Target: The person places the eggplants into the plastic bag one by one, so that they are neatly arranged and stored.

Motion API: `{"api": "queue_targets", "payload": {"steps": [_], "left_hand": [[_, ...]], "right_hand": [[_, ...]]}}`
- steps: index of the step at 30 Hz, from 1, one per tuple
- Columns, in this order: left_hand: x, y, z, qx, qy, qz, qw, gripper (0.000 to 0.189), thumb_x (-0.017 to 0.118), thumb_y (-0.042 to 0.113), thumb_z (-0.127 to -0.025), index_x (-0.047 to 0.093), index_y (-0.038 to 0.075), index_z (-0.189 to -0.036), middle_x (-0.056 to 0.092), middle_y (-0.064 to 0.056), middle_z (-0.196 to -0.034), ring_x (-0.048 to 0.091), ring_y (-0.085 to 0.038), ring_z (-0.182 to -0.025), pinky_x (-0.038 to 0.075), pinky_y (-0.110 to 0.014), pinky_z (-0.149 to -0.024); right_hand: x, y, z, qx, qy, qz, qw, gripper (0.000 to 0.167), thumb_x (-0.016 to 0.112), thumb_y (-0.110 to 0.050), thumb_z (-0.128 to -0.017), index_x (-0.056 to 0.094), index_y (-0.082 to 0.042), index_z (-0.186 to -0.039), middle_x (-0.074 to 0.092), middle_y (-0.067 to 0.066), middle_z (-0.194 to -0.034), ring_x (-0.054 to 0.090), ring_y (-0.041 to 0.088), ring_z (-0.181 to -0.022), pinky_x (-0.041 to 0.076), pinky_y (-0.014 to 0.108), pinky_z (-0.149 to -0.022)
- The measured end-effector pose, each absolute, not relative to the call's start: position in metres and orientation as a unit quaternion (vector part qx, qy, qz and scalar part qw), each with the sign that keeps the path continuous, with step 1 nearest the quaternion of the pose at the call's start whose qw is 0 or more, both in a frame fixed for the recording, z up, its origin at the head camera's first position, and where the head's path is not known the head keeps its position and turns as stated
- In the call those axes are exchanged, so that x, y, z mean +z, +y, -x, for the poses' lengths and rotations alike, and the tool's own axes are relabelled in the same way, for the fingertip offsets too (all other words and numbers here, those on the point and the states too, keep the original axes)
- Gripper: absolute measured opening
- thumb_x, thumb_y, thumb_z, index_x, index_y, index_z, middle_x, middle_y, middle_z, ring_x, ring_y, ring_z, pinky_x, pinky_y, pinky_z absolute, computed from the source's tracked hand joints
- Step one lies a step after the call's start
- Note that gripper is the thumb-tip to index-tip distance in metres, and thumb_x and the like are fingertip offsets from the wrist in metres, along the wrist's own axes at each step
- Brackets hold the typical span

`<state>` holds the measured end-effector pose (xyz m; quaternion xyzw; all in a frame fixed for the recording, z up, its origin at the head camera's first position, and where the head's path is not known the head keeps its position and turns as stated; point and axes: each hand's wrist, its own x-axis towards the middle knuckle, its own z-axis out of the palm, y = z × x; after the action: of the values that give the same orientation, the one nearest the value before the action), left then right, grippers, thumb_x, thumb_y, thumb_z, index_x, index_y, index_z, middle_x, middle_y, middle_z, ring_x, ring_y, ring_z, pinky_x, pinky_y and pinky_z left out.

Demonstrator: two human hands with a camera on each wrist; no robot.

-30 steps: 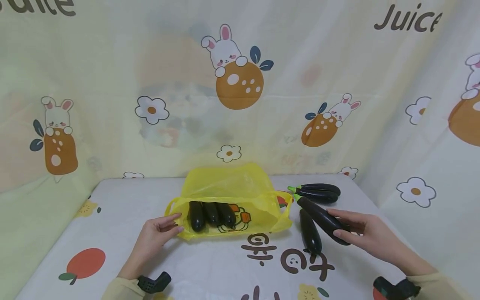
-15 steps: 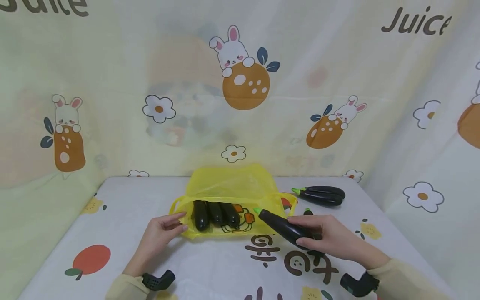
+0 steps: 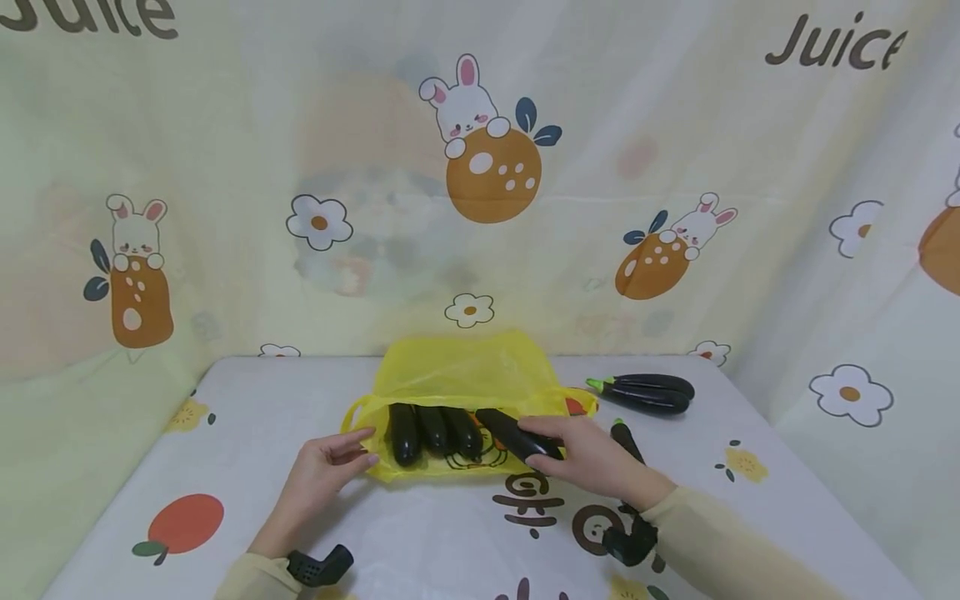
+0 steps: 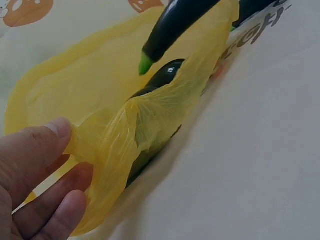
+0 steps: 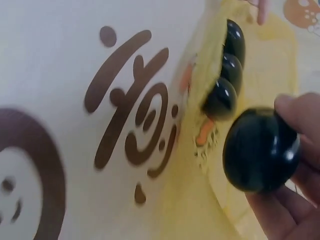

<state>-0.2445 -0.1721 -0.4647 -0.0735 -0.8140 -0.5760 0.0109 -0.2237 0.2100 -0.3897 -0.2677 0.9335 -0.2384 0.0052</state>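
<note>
A yellow plastic bag (image 3: 457, 362) lies on its side with its mouth toward me; three dark eggplants (image 3: 432, 432) rest side by side in it. My left hand (image 3: 322, 471) holds the left edge of that mouth, the film between thumb and fingers (image 4: 79, 176) in the left wrist view. An eggplant (image 3: 510, 432) is gripped by its blunt end in my right hand (image 3: 600, 457). Its stem end points into the bag, right of the other three. In the left wrist view, the green stem (image 4: 145, 65) of this eggplant hangs over the bag's opening.
Two eggplants (image 3: 648, 393) lie together at the table's back right. Another eggplant (image 3: 627, 440) lies partly hidden behind my right forearm. The table has a white printed cloth (image 3: 420, 542), and a rabbit-patterned curtain (image 3: 360, 100) stands behind it.
My right hand has carried the eggplant left from the right side of the table to the bag's mouth, its stem end now inside. The left hand has kept its place at the bag's edge.
</note>
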Motion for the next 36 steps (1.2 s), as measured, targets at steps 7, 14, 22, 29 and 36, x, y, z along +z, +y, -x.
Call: {"api": "queue_targets", "payload": {"steps": [7, 14, 22, 29, 36], "left_hand": [[-0.462, -0.171, 0.243, -0.575, -0.816, 0.064, 0.011, 0.043, 0.081, 0.012, -0.088, 0.07, 0.002, -0.128, 0.078, -0.016, -0.107, 0.076, -0.018, -0.095, 0.058, -0.019, -0.077], [-0.461, -0.172, 0.243, -0.576, -0.815, 0.061, 0.012, 0.042, 0.081, 0.011, -0.088, 0.071, 0.002, -0.127, 0.078, -0.015, -0.106, 0.075, -0.016, -0.093, 0.059, -0.021, -0.078], [-0.462, -0.172, 0.245, -0.581, -0.811, 0.064, 0.012, 0.042, 0.081, 0.012, -0.088, 0.071, 0.002, -0.127, 0.077, -0.016, -0.107, 0.076, -0.019, -0.094, 0.06, -0.022, -0.078], [-0.46, -0.17, 0.245, -0.575, -0.815, 0.067, 0.018, 0.041, 0.08, 0.011, -0.088, 0.071, 0.002, -0.127, 0.078, -0.016, -0.107, 0.075, -0.017, -0.094, 0.06, -0.022, -0.078], [-0.46, -0.17, 0.245, -0.572, -0.818, 0.055, 0.014, 0.04, 0.081, 0.011, -0.087, 0.072, 0.003, -0.126, 0.078, -0.013, -0.105, 0.075, -0.015, -0.091, 0.06, -0.023, -0.078]], "right_hand": [[-0.403, 0.175, 0.236, -0.182, 0.948, 0.26, -0.038, 0.052, 0.075, -0.02, -0.094, 0.06, -0.002, -0.141, 0.063, 0.013, -0.143, 0.06, 0.032, -0.132, 0.05, 0.048, -0.107], [-0.413, 0.149, 0.246, -0.109, 0.956, 0.253, -0.098, 0.05, 0.074, -0.02, -0.095, 0.06, 0.002, -0.138, 0.064, 0.017, -0.14, 0.063, 0.033, -0.127, 0.054, 0.045, -0.102], [-0.424, 0.136, 0.265, -0.121, 0.965, 0.213, -0.092, 0.047, 0.07, -0.018, -0.098, 0.059, 0.005, -0.138, 0.066, 0.019, -0.134, 0.066, 0.033, -0.12, 0.057, 0.044, -0.098], [-0.431, 0.136, 0.27, -0.182, 0.962, 0.19, -0.069, 0.047, 0.071, -0.019, -0.098, 0.06, 0.007, -0.136, 0.067, 0.021, -0.133, 0.066, 0.034, -0.12, 0.056, 0.046, -0.099], [-0.437, 0.135, 0.273, -0.198, 0.959, 0.192, -0.071, 0.051, 0.073, -0.021, -0.096, 0.06, 0.009, -0.135, 0.066, 0.024, -0.133, 0.066, 0.037, -0.119, 0.055, 0.048, -0.1]]}}
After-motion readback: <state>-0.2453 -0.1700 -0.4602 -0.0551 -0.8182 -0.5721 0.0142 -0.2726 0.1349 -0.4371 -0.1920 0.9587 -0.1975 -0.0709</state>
